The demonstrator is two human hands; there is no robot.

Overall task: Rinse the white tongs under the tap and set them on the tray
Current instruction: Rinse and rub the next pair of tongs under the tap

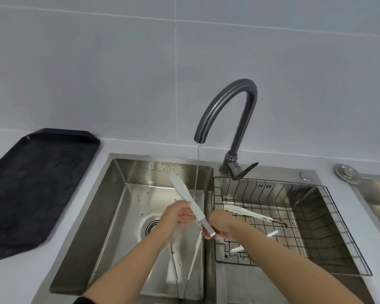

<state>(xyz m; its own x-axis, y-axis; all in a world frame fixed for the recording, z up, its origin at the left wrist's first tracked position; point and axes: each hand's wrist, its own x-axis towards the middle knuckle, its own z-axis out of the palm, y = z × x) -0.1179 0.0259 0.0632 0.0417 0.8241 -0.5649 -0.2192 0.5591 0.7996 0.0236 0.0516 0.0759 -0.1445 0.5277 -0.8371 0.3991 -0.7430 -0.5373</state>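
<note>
I hold the white tongs (185, 194) over the left basin (127, 207), their flat white tip pointing up and away. My right hand (223, 224) grips their metal hinge end. My left hand (178, 215) holds the white arm near its middle, thumb on top. The tap (227, 108) is running, and its thin stream (197, 167) falls just to the right of the tongs' upper part. The black tray (40, 185) lies on the counter to the left of the sink with nothing on it.
A wire basket (329, 218) sits in the right basin and holds another pair of white tongs (248, 212) and small white pieces. Thin white-and-metal utensil arms (192, 264) lie in the left basin below my hands. The drain (150, 224) is beside my left wrist.
</note>
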